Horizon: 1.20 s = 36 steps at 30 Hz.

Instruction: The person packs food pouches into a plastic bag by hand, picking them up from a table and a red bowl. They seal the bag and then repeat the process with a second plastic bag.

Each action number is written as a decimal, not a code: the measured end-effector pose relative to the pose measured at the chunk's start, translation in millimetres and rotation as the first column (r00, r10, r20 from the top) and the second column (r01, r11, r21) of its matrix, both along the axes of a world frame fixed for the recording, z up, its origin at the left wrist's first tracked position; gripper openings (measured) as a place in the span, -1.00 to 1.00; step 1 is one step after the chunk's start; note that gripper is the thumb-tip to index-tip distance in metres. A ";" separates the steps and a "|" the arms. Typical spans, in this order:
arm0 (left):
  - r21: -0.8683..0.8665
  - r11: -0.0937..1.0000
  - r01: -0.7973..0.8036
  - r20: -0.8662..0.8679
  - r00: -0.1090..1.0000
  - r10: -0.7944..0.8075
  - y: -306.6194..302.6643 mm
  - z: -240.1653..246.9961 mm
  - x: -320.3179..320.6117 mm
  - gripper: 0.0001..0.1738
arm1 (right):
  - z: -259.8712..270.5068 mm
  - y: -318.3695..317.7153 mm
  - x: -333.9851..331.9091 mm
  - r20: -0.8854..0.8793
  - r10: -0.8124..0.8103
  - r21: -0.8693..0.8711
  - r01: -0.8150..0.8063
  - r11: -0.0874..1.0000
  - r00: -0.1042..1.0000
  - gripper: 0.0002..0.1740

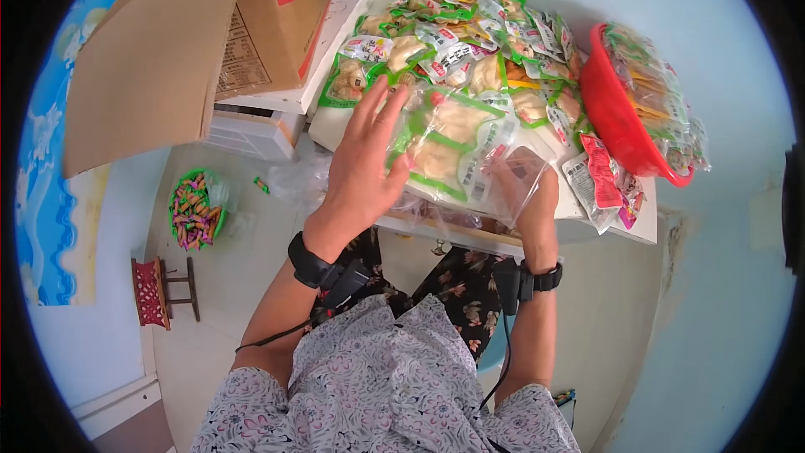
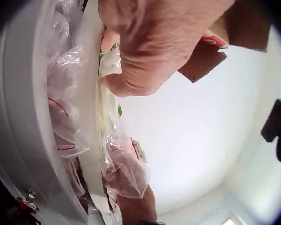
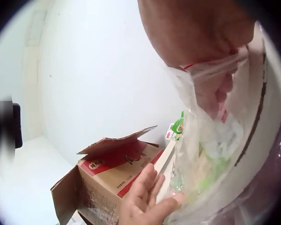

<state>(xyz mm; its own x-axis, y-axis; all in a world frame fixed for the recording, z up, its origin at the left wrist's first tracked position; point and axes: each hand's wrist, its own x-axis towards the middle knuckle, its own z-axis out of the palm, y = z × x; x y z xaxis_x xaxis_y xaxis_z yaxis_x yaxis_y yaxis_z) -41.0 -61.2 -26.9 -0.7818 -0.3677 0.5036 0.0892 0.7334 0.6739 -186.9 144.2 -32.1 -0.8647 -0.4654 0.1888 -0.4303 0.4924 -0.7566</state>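
Observation:
A clear zip bag [image 1: 524,180] lies at the table's front, with green-edged vacuum food packets [image 1: 449,122] showing through it. My right hand [image 1: 537,210] reaches into the bag's mouth; the plastic covers its fingers, and I cannot tell whether they grip a packet. In the right wrist view the bag's red-lined opening [image 3: 194,65] lies across this hand. My left hand [image 1: 360,164] is at the other end of the bag, fingers extended and thumb against the plastic. Its thumb [image 2: 121,86] rests at the bag's edge in the left wrist view.
Loose food packets [image 1: 486,38] are heaped behind the bag. A red basin [image 1: 604,105] full of packets stands at right, an open cardboard box [image 1: 277,42] at left. More clear bags [image 2: 68,117] sit below the tabletop. A green basket [image 1: 197,210] is on the floor.

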 end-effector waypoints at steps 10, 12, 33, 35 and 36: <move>-0.473 0.869 0.145 0.224 0.974 -0.040 29.8 -9.3 -18.4 -0.45 | -23.9 -2.3 2.9 -0.208 0.035 -0.071 -0.051 0.996 0.978 -0.79; -0.445 0.880 0.163 0.235 0.970 -0.061 29.8 -5.5 -16.4 -0.46 | -22.9 5.2 5.7 -0.070 0.070 -0.215 -0.084 0.973 0.995 -0.79; -0.625 0.719 -0.304 0.127 0.869 0.478 -58.3 32.0 -120.9 -0.56 | -20.3 25.5 18.6 0.224 0.138 -0.692 0.058 0.719 0.965 -0.82; -0.571 0.752 -0.331 0.022 0.909 0.417 -59.9 33.3 -121.1 -0.64 | -23.0 24.5 16.9 0.220 0.141 -0.706 0.057 0.706 0.965 -0.82; -0.523 0.788 -0.327 -0.031 0.930 0.365 -60.6 33.1 -120.7 -0.68 | -24.2 24.4 17.2 0.220 0.141 -0.712 0.060 0.700 0.965 -0.82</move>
<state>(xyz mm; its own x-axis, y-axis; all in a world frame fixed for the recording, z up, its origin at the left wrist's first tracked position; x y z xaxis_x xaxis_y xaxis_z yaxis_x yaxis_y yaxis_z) -161.7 -121.8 6.2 -0.6911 -0.3254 0.6453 -0.2689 0.9446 0.1882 -169.7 168.7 -56.3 -0.9105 -0.3154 0.2673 -0.1937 -0.2457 -0.9498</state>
